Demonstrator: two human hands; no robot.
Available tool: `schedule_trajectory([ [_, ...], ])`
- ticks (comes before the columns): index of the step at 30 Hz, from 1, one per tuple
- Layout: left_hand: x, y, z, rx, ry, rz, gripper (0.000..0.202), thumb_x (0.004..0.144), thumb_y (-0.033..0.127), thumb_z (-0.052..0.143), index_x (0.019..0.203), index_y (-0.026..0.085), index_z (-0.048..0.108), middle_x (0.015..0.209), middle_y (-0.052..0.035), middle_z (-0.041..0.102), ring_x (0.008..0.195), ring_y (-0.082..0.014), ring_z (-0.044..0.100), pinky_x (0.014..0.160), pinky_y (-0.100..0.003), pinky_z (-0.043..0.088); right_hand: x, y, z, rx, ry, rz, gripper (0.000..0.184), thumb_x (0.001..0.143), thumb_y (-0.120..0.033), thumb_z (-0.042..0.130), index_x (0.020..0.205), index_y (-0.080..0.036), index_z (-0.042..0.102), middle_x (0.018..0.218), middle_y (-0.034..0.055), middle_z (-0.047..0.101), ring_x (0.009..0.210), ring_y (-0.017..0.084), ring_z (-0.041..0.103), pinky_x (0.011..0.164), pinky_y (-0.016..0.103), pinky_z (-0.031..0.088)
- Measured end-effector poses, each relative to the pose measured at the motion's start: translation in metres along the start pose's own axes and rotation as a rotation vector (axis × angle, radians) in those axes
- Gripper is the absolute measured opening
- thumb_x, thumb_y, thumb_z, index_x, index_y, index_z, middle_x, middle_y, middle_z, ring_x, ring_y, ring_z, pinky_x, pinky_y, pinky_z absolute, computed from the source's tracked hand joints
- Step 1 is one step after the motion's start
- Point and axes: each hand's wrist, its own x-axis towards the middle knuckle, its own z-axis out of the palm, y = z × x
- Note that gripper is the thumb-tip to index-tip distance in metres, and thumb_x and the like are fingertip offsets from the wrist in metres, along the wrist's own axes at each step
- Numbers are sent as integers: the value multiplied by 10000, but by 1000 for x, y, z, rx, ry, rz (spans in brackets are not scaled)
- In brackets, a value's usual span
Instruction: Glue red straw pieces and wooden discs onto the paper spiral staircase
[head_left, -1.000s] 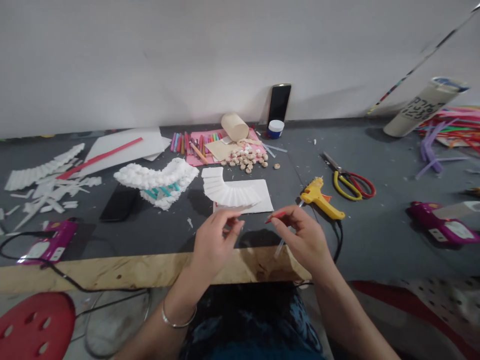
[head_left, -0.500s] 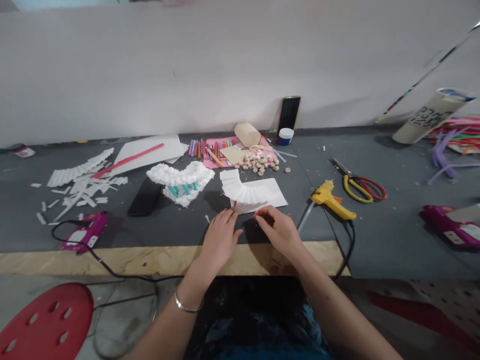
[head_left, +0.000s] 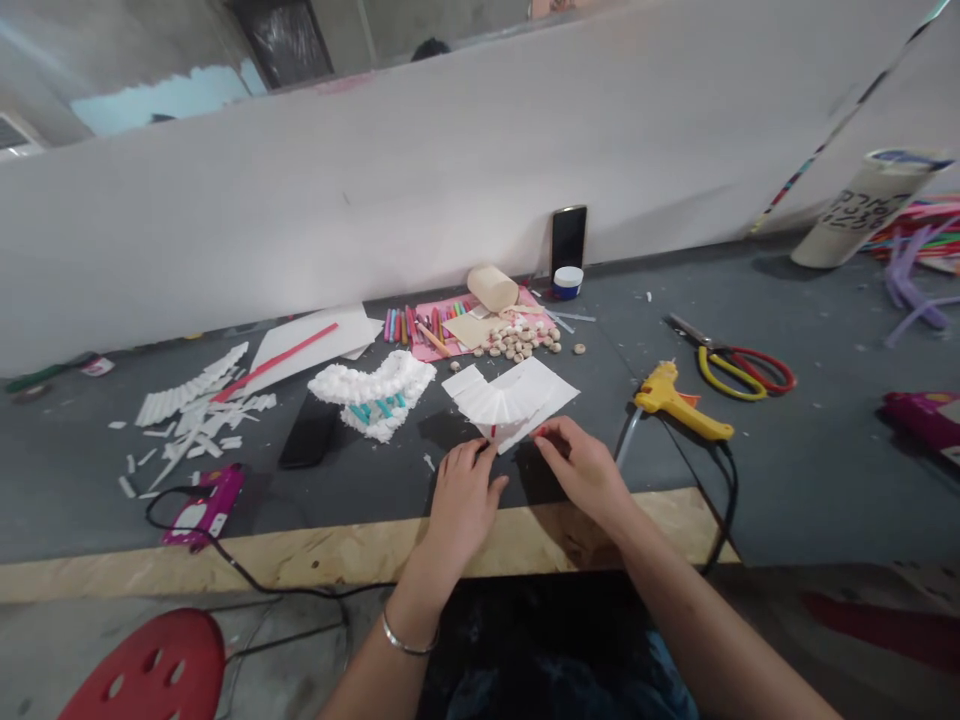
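My left hand [head_left: 463, 492] and my right hand [head_left: 581, 462] rest on the grey table [head_left: 787, 460] at the near corner of a white sheet [head_left: 551, 385] that carries a fan of folded white paper strips [head_left: 491, 400]. Both hands pinch the sheet's near edge, and a small red bit shows between the fingertips. A fluffy white curved piece with teal sticks [head_left: 373, 385] lies just left of the sheet. A yellow glue gun [head_left: 679, 402] with a black cord lies to the right of my right hand.
Scissors with red and yellow handles [head_left: 731, 362], a black phone lying flat [head_left: 310, 432], a phone propped against the white wall [head_left: 568, 238], markers on a pink mat [head_left: 442, 330], wooden beads [head_left: 521, 342], paper scraps [head_left: 191, 415], two magenta devices [head_left: 202, 503], a red stool [head_left: 146, 675].
Both hands have gone forward from above the table edge to the white sheet and taken its near corner. The head has tipped up, showing more wall.
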Motion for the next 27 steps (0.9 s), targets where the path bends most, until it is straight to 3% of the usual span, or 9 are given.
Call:
schedule_trajectory([
  [10, 1, 1, 2, 29, 6, 21, 398, 898, 234, 591, 1292, 190, 563, 1285, -124, 601, 1197, -308, 535, 1000, -481, 466, 12, -6, -2, 34, 70, -35, 161, 847, -315, 572, 848, -200, 685, 901, 71, 694, 808, 201, 647, 781, 355, 512],
  [27, -2, 2, 4, -6, -1, 10, 410, 911, 244, 573, 1317, 193, 552, 1322, -130, 596, 1241, -300, 511, 1036, -494, 429, 14, -9, 15, -61, 56, -8, 181, 861, -315, 594, 903, -198, 725, 948, 84, 755, 862, 230, 690, 823, 368, 515],
])
